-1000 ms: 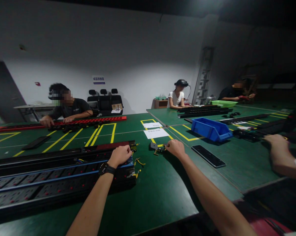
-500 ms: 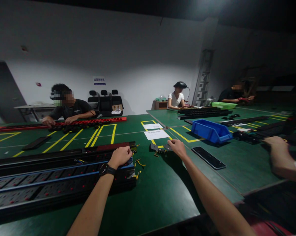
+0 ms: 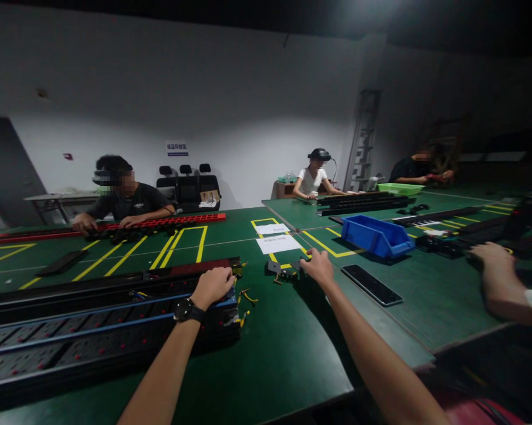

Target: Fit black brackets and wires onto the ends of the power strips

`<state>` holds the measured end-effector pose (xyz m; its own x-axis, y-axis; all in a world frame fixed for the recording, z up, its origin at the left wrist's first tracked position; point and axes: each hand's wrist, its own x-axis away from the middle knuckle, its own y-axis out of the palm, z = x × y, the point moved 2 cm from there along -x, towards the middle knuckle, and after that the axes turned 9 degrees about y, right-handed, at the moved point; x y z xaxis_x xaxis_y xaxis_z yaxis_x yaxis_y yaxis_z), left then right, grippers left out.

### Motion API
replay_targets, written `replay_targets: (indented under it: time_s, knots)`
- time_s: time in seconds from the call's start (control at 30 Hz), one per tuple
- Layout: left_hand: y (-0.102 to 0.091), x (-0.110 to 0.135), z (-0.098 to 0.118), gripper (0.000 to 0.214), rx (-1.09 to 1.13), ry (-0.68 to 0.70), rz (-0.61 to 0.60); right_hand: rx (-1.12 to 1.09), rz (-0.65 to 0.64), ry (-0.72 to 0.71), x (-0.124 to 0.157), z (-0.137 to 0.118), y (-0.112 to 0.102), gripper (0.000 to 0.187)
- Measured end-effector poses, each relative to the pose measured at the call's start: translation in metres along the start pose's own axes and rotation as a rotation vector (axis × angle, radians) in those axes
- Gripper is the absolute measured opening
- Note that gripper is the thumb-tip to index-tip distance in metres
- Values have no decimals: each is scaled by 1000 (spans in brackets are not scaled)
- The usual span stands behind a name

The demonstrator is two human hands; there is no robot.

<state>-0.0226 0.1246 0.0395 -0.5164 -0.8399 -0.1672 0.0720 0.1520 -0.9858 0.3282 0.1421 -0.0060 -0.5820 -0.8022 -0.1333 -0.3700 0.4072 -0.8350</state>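
Observation:
My left hand [image 3: 213, 285] is closed in a fist and rests on the right end of a long black power strip assembly [image 3: 93, 330] with blue wires and red switches. A black watch sits on that wrist. My right hand [image 3: 319, 267] reaches forward over the green table [image 3: 283, 348], fingers curled at a cluster of small black parts [image 3: 280, 271]; what it pinches is too small to make out. Yellow wire ends [image 3: 247, 295] stick out of the strip's end between my hands.
A flat black plate [image 3: 371, 284] and a blue bin [image 3: 374, 235] lie right of my right hand. White papers [image 3: 278, 242] sit inside yellow floor-tape lines. A co-worker's arm [image 3: 500, 283] rests at right. Three other people work at red and black strips farther back.
My right hand has shifted slightly forward and right over the small black parts. My left hand stays on the strip's end. The view has drifted a little.

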Motion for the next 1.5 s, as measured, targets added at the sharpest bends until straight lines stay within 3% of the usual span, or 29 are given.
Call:
replay_targets:
  time_s: [0.2,0.37,0.5,0.7,0.83,0.97,1.07,1.2,1.33,1.5]
  knots:
    - [-16,-3,29,27,-56,75,45,72,-21,-97,3,-9,4,46]
    - [-19,-3,83,20,85,237,-9,83,-93,-495,14,-45,10,46]
    - [-6,3,108,22,87,322,-63,148,-223,-645,18,-70,27,63]
    - [5,13,109,21,2,329,-65,144,-266,-711,21,-80,35,61]
    - [9,15,105,19,-4,302,-37,-5,-272,-828,37,-78,12,70]
    - [8,15,101,24,48,231,48,-98,-430,-912,66,-60,-11,79]
    - [8,17,101,42,148,259,78,-146,-523,-958,91,-42,-15,74]
    - [10,21,109,52,201,357,24,-191,-568,-932,107,-22,-5,76]
    - [11,21,114,56,218,364,-19,-325,-644,-878,98,-15,-7,82]
    - [13,19,118,38,190,384,-28,-787,-820,-469,75,-12,-27,38]
